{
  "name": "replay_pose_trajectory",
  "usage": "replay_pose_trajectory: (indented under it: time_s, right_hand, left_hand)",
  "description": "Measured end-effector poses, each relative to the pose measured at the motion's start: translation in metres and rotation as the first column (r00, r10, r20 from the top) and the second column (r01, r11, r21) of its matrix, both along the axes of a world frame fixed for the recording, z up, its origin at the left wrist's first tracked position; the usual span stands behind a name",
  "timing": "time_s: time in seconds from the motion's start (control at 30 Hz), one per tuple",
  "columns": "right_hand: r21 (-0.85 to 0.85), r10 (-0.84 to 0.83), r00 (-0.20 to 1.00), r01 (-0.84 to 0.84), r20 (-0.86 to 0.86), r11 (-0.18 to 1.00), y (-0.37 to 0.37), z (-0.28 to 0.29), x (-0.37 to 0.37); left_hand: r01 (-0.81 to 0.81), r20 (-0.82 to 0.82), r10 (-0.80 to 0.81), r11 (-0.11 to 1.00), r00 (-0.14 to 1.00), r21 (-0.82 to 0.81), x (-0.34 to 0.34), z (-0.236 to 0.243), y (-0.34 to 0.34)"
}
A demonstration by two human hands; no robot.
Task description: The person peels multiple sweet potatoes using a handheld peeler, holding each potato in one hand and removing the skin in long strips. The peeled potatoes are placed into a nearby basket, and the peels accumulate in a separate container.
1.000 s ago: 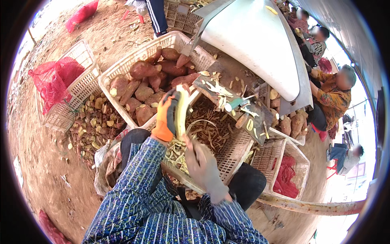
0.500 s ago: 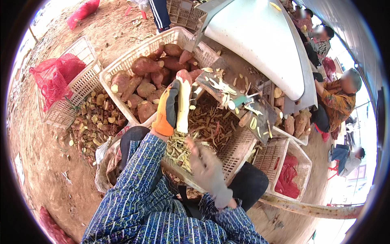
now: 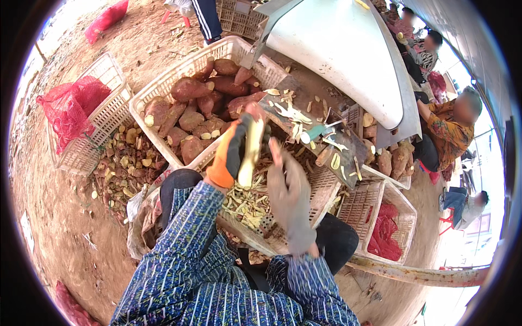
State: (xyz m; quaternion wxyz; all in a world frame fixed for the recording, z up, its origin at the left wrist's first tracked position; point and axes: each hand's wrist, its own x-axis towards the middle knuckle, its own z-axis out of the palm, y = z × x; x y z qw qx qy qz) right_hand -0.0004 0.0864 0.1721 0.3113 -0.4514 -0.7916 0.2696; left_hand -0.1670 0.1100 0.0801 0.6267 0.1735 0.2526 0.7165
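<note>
My left hand (image 3: 224, 157), in an orange and black glove, is closed round a long sweet potato (image 3: 251, 149). Its red skin remains at the upper end, while the pale yellow flesh shows lower down. Beside it, my right hand (image 3: 291, 201) wears a grey glove, with a bare fingertip poking out. Its fingers are curled and slightly blurred; whatever they hold is hidden. Under both hands, peelings (image 3: 247, 206) fill a white plastic crate (image 3: 321, 204). Just beyond lies a dark board (image 3: 345, 146) strewn with peel strips and a teal-handled tool (image 3: 312, 133).
Unpeeled sweet potatoes (image 3: 190, 89) fill a crate (image 3: 142, 111) ahead to the left. A scrap heap (image 3: 128, 155) and red mesh bag (image 3: 70, 111) lie farther left. A large white metal chute (image 3: 337, 54) stands ahead. Another crate (image 3: 353, 217) is at right; several people sit beyond.
My right hand has risen toward the sweet potato, from lower down to beside it. The left hand still grips the sweet potato, which has tilted and shifted slightly downward.
</note>
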Motion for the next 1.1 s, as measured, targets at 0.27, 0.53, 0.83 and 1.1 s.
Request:
replay_pose_trajectory:
  time_s: [0.27,0.53,0.83,1.1]
  right_hand:
    - [-0.119,0.096,0.994,-0.089,0.054,0.989,-0.048,-0.033,0.014]
    - [-0.032,-0.016,1.000,0.016,0.007,0.999,0.007,-0.026,-0.020]
    - [0.144,-0.008,0.995,0.022,-0.100,0.989,0.005,-0.022,-0.009]
    - [-0.118,0.129,0.991,-0.123,0.043,0.985,-0.048,-0.025,0.009]
  left_hand:
    - [-0.136,-0.059,0.135,0.991,0.989,-0.010,-0.002,0.005,0.016]
    - [-0.363,-0.795,0.324,0.921,0.513,0.141,0.006,-0.032,0.011]
    - [-0.112,-0.162,0.117,0.993,0.980,0.044,-0.002,-0.009,0.005]
    - [-0.162,0.026,0.164,0.985,0.986,-0.057,-0.002,0.015,0.015]
